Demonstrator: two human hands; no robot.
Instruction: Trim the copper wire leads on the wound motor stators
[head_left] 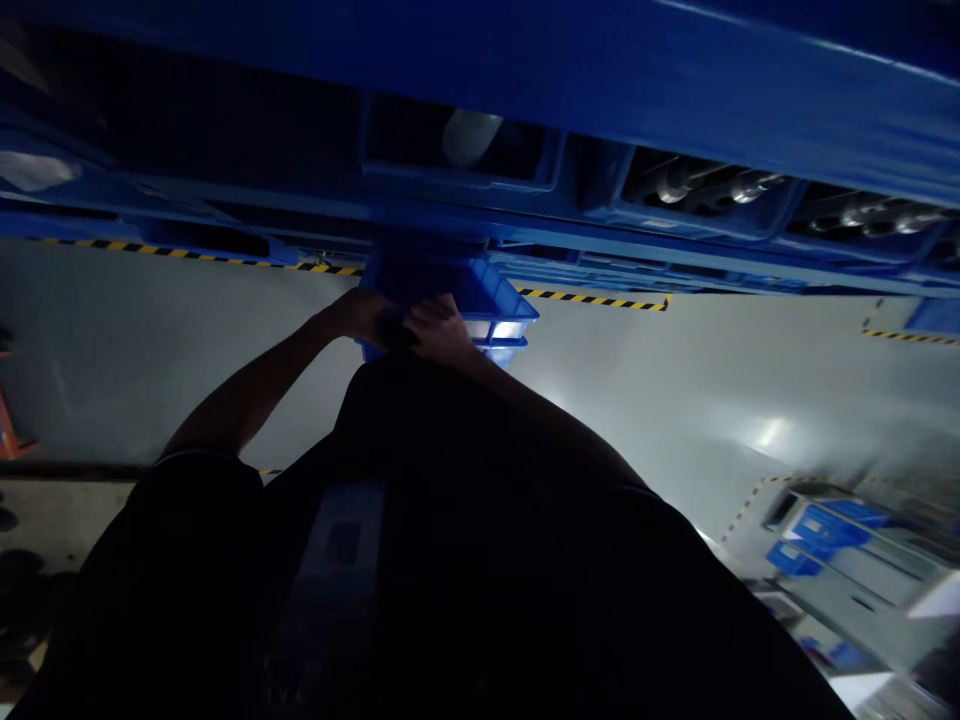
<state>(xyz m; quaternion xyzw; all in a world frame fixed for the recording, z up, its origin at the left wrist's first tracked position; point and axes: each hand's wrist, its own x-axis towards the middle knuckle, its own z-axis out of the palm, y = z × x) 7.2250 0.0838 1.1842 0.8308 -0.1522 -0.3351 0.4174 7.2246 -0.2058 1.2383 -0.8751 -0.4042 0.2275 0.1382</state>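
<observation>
Close in front of my body, low beside the shelving, is a blue plastic crate (504,292) that appears stacked on another. My left hand (361,316) is at its near left part, fingers curled near a small dark object (396,328). My right hand (441,328) lies close beside it over the crate's near side, with its fingers bent. Both hands are dim, and the dark object between them cannot be made out. Whether either hand grips the crate rim or that object is unclear.
Blue shelving (675,60) spans the top, with bins (510,182) holding a pale item and shiny metal parts. Black-and-yellow tape (592,298) marks the grey floor. A cart (862,570) with blue boxes stands at lower right; an orange-red frame (7,430) is at far left.
</observation>
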